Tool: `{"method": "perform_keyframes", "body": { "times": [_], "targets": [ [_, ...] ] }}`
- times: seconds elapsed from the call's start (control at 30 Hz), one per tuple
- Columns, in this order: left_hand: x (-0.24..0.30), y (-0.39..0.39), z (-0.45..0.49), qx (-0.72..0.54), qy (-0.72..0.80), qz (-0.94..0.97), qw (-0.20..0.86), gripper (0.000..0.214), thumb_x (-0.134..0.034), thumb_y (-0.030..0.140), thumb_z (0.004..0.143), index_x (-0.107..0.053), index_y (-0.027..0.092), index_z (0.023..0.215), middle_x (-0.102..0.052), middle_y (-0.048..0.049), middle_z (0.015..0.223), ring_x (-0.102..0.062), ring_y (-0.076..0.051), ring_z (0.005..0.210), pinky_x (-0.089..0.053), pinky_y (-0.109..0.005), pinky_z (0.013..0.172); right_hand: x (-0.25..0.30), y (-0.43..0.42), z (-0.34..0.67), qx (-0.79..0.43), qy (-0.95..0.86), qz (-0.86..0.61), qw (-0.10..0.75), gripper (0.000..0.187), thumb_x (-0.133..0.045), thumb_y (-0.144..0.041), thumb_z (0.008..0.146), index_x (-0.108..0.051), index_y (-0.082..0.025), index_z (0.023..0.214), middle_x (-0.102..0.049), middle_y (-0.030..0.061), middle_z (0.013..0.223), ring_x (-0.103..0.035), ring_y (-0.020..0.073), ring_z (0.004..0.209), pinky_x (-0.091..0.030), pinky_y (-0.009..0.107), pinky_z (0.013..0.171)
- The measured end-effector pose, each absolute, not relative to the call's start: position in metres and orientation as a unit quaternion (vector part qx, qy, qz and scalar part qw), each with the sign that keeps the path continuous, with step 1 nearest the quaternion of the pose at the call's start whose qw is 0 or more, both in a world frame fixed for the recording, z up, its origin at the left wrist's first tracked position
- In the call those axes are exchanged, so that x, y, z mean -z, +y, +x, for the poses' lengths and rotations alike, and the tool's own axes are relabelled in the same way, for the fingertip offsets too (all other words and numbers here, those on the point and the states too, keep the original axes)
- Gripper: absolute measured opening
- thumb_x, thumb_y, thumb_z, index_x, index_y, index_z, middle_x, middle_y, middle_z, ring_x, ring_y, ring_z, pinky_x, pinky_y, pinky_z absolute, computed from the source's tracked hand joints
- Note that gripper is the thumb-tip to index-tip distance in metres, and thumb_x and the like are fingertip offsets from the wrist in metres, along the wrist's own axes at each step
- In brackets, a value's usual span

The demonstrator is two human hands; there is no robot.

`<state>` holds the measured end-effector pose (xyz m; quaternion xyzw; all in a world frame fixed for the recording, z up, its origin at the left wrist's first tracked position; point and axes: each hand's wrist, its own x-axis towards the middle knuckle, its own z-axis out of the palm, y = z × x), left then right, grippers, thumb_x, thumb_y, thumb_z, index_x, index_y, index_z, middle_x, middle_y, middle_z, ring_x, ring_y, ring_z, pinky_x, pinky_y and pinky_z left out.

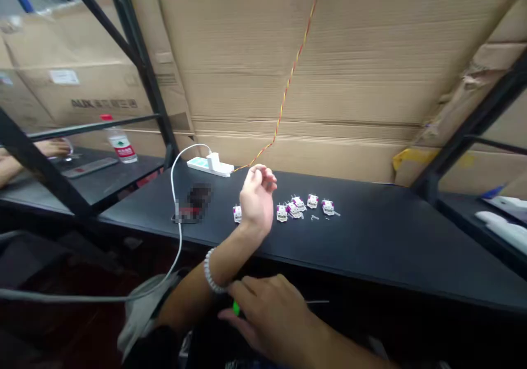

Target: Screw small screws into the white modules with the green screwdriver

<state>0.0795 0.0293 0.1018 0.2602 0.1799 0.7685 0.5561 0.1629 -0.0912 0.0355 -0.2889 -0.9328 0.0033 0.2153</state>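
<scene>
From the head view, a black table (370,231) runs across the scene; the left hand (257,200) hangs above it, half closed, its fingers (263,175) loosely curled and holding nothing; a beaded bracelet (211,271) circles the wrist; the right hand (269,317) sits lower and nearer, beyond the table's near edge, closed around a small screwdriver (236,307); the green handle shows between the fingers, and a thin metal shaft (317,302) sticks out to the right.

Just right of the left hand, white-and-pink blocks (295,206) with metal pins lie in a loose group, some of them touching; tiny metal bits (315,217) lie just in front of them; one more block (237,213) sits apart, just left of the left hand; farther left lies a blurred dark object (195,204), too obscured to name; at the far edge stands a white power strip (208,165) with a white cable (176,193) looping left and down toward the near side; a twisted red-and-yellow wire (290,86) rises from near the strip up the cardboard boxes (288,56) stacked behind; black shelf posts (144,67) frame the table; on a lower shelf at far left stand a water bottle (120,146) and a co-worker's hand (51,148).
</scene>
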Motion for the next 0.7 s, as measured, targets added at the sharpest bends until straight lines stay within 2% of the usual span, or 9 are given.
{"method": "perform_keyframes", "body": {
  "times": [0.07,0.17,0.27,0.33,0.43,0.53,0.6,0.63,0.7],
  "targets": [
    [-0.111,0.032,0.085,-0.775,0.168,0.28,0.542,0.011,-0.058,0.018,0.101,-0.06,0.02,0.091,-0.057,0.0004,0.081,-0.058,-0.012,0.072,-0.045,-0.02,0.067,-0.023,-0.094,0.147,0.029,-0.931,-0.291,0.217,0.03,-0.072,-0.047,0.099,-0.059,-0.022,0.09,-0.073,-0.0023,0.077,-0.072,0.0184,0.061,-0.028,0.033,0.046],
    [-0.12,0.032,0.087,-0.779,0.157,0.296,0.53,0.011,-0.059,0.018,0.102,-0.059,0.02,0.091,-0.056,0.0006,0.081,-0.058,-0.011,0.071,-0.045,-0.02,0.067,-0.021,-0.087,0.144,0.046,-0.924,-0.285,0.251,0.017,-0.068,-0.027,0.098,-0.057,-0.022,0.087,-0.071,-0.0036,0.074,-0.069,0.0161,0.058,-0.024,0.035,0.047],
    [-0.12,0.028,0.084,-0.781,0.148,0.307,0.523,0.014,-0.057,0.014,0.101,-0.061,0.02,0.089,-0.055,-0.0003,0.082,-0.057,-0.011,0.072,-0.045,-0.02,0.067,-0.035,-0.08,0.159,0.056,-0.912,-0.279,0.296,0.012,-0.057,-0.019,0.1,-0.057,-0.021,0.088,-0.068,-0.0026,0.072,-0.066,0.0156,0.058,-0.024,0.035,0.049],
    [-0.114,0.022,0.082,-0.77,0.151,0.332,0.524,0.011,-0.061,0.016,0.098,-0.063,0.02,0.089,-0.055,-0.001,0.083,-0.056,-0.012,0.074,-0.046,-0.021,0.068,-0.045,-0.077,0.169,0.068,-0.895,-0.296,0.327,0.016,-0.049,-0.015,0.103,-0.058,-0.021,0.091,-0.067,-0.002,0.071,-0.065,0.0153,0.058,-0.024,0.034,0.052],
    [-0.098,0.01,0.077,-0.729,0.18,0.409,0.518,0.012,-0.071,0.029,0.096,-0.064,0.021,0.09,-0.055,-0.0009,0.081,-0.055,-0.015,0.073,-0.048,-0.026,0.069,-0.05,-0.076,0.174,0.057,-0.908,-0.265,0.318,0.028,-0.041,-0.016,0.107,-0.06,-0.02,0.086,-0.064,-0.0023,0.067,-0.06,0.0148,0.052,-0.022,0.035,0.049],
    [-0.079,-0.001,0.066,-0.655,0.237,0.587,0.413,0.015,-0.064,0.035,0.102,-0.069,0.022,0.095,-0.064,-0.0044,0.084,-0.059,-0.019,0.076,-0.05,-0.032,0.074,-0.047,-0.075,0.168,0.073,-0.9,-0.234,0.359,0.036,-0.04,-0.018,0.108,-0.06,-0.02,0.078,-0.06,-0.0028,0.06,-0.057,0.0137,0.046,-0.023,0.035,0.045],
    [-0.07,-0.005,0.057,-0.595,0.238,0.706,0.303,0.008,-0.068,0.029,0.096,-0.073,0.023,0.094,-0.068,-0.0059,0.083,-0.061,-0.021,0.078,-0.05,-0.037,0.078,-0.042,-0.075,0.162,0.087,-0.891,-0.234,0.38,0.034,-0.045,-0.017,0.106,-0.06,-0.02,0.076,-0.058,-0.0036,0.057,-0.056,0.0126,0.044,-0.024,0.035,0.043],
    [-0.068,-0.006,0.052,-0.561,0.235,0.743,0.281,0.006,-0.07,0.027,0.094,-0.075,0.024,0.096,-0.069,-0.0056,0.083,-0.061,-0.021,0.076,-0.049,-0.038,0.077,-0.038,-0.074,0.159,0.093,-0.885,-0.248,0.382,0.032,-0.047,-0.016,0.104,-0.06,-0.02,0.075,-0.058,-0.0039,0.056,-0.055,0.0124,0.043,-0.024,0.034,0.042],
    [-0.069,-0.007,0.047,-0.585,0.235,0.713,0.307,0.007,-0.066,0.025,0.096,-0.073,0.024,0.093,-0.066,-0.0047,0.08,-0.058,-0.02,0.072,-0.048,-0.036,0.074,-0.028,-0.072,0.153,0.109,-0.878,-0.254,0.392,0.032,-0.049,-0.017,0.101,-0.056,-0.022,0.071,-0.055,-0.0049,0.052,-0.048,0.0118,0.038,-0.02,0.034,0.039]
  ]
}}
